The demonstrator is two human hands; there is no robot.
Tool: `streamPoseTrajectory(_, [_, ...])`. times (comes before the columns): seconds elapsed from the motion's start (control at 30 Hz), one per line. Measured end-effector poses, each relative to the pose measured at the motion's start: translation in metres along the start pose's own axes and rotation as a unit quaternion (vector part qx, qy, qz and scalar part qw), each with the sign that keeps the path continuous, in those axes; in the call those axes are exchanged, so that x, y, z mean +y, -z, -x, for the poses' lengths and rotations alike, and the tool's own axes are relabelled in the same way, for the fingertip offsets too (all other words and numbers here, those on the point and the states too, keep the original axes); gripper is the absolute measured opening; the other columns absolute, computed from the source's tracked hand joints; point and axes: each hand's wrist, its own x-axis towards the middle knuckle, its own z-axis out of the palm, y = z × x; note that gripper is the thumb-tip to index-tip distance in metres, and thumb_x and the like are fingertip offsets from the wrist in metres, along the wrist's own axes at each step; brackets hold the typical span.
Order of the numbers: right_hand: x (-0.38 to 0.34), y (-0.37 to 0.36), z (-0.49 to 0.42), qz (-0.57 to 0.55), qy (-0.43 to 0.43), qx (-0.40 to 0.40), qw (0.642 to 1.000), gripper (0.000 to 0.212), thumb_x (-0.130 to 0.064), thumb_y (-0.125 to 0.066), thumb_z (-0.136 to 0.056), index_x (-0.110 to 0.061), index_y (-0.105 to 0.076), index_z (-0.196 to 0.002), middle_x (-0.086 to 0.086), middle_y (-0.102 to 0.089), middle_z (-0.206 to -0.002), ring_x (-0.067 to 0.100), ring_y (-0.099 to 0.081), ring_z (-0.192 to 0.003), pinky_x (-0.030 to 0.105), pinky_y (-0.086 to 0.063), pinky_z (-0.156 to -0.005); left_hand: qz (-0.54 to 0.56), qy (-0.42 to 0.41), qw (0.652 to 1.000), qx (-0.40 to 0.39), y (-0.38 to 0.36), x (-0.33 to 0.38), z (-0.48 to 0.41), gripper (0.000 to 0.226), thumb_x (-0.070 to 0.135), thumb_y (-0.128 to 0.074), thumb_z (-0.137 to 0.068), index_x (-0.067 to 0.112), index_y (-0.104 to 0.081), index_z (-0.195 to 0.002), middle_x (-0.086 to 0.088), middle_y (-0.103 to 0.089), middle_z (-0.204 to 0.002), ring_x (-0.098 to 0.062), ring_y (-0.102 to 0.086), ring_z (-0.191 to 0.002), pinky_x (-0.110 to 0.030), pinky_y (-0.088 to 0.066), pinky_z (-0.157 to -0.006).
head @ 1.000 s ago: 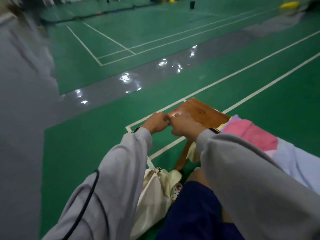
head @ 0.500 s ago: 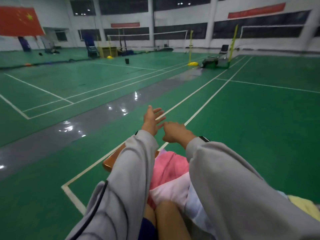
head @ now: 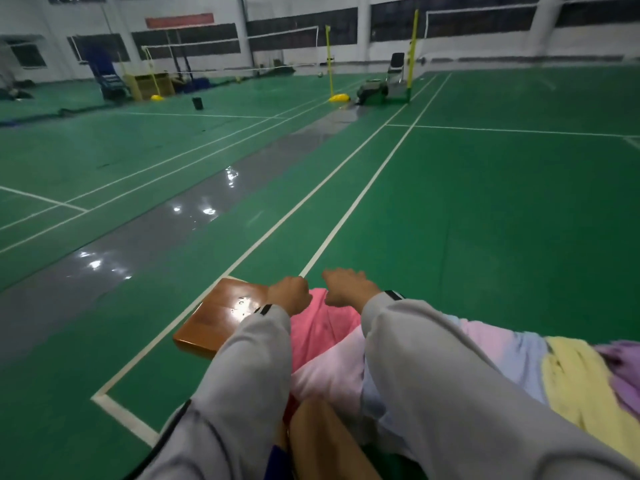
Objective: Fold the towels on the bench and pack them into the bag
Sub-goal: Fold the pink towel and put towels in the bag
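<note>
Item: deep pink terry towel (head: 322, 327), spread flat on the brown varnished wooden bench (head: 214, 320), directly in front of you. It lies under and nearer to you than both hands, its far edge at your knuckles. Its long axis appears to run along the bench, towards your right. Surface soft, loosely rumpled, not yet folded by the look of it. Your left hand (head: 289, 294) sits fist-curled at the far corner, beside the bare bench end. Your right hand (head: 348, 287) hangs just beside it, fingers bent downward. Both are about equally near, and you cannot tell whether either grips cloth, since the fingertips are hidden. Adjoining: pale pink-to-blue cloth (head: 502, 348), possibly the same piece, then a yellow towel (head: 581, 386) and a purple towel (head: 620, 368). The bag is not in view.
</note>
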Motion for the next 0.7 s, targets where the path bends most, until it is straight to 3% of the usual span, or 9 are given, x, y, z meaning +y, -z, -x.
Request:
streamPoseTrajectory(0.2, [-0.014, -0.035, -0.021, -0.006, 0.010, -0.039, 0.999, 0.047, -0.024, -0.052, -0.090, -0.023, -0.050, -0.136, 0.009, -0.059, -0.136, 0.034, -0.056, -0.125, 0.049, -0.041, -0.104, 0.017, 0.035, 0.988, -0.150, -0.046, -0.025, -0.031, 0.042, 0.036, -0.061, -0.094, 0.017, -0.058, -0.131, -0.008, -0.066, -0.123, -0.027, -0.062, -0.104, -0.036, -0.049, -0.088])
streamPoseTrajectory(0.3, [-0.014, -0.046, -0.022, -0.025, 0.014, -0.051, 0.998, 0.044, -0.025, -0.051, -0.089, -0.022, -0.049, -0.133, 0.012, -0.057, -0.137, 0.037, -0.056, -0.123, 0.052, -0.039, -0.107, 0.038, -0.006, 0.971, -0.234, -0.061, -0.015, -0.042, 0.037, 0.038, -0.050, -0.100, 0.034, -0.045, -0.137, -0.008, -0.058, -0.131, -0.021, -0.057, -0.105, -0.034, -0.046, -0.098])
streamPoseTrajectory(0.4, [-0.008, -0.059, -0.032, -0.020, -0.004, -0.060, 0.998, 0.048, -0.028, -0.054, -0.090, -0.019, -0.050, -0.137, 0.011, -0.053, -0.144, 0.035, -0.055, -0.126, 0.050, -0.041, -0.106, 0.046, -0.017, 0.978, -0.202, -0.053, -0.001, -0.037, 0.033, 0.025, -0.041, -0.105, 0.015, -0.045, -0.136, -0.006, -0.054, -0.117, -0.025, -0.053, -0.102, -0.031, -0.041, -0.093])
streamPoseTrajectory(0.53, [0.002, -0.070, -0.045, -0.022, -0.036, -0.060, 0.997, 0.053, -0.023, -0.053, -0.088, -0.018, -0.049, -0.140, 0.008, -0.056, -0.142, 0.033, -0.058, -0.125, 0.047, -0.045, -0.102, 0.140, 0.071, 0.977, -0.142, -0.073, -0.011, -0.058, 0.054, 0.028, -0.050, -0.097, 0.009, -0.037, -0.146, -0.018, -0.064, -0.126, -0.029, -0.063, -0.102, -0.037, -0.053, -0.090])
streamPoseTrajectory(0.7, [0.013, -0.066, -0.051, -0.080, -0.073, -0.079, 0.991, 0.046, -0.022, -0.056, -0.088, -0.020, -0.057, -0.133, 0.008, -0.064, -0.133, 0.032, -0.062, -0.119, 0.042, -0.049, -0.098, 0.233, 0.025, 0.966, -0.113, -0.039, 0.000, -0.059, 0.047, 0.041, -0.038, -0.101, 0.013, -0.070, -0.123, -0.020, -0.064, -0.131, -0.037, -0.061, -0.117, -0.044, -0.050, -0.103])
